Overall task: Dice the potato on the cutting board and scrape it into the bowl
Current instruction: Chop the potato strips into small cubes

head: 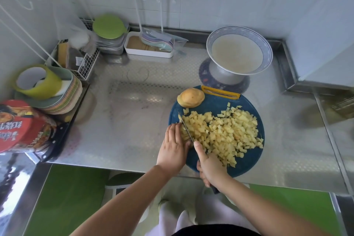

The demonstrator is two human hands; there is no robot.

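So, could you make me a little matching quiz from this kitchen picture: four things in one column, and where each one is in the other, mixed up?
Things:
1. knife
2. bowl
3. uncut potato piece
4. diced potato

Places:
A. heaped across the middle of the cutting board
B. standing beyond the board
C. gripped by the right hand
D. at the board's far left edge

Pairs: 1-C, 2-B, 3-D, 4-A.
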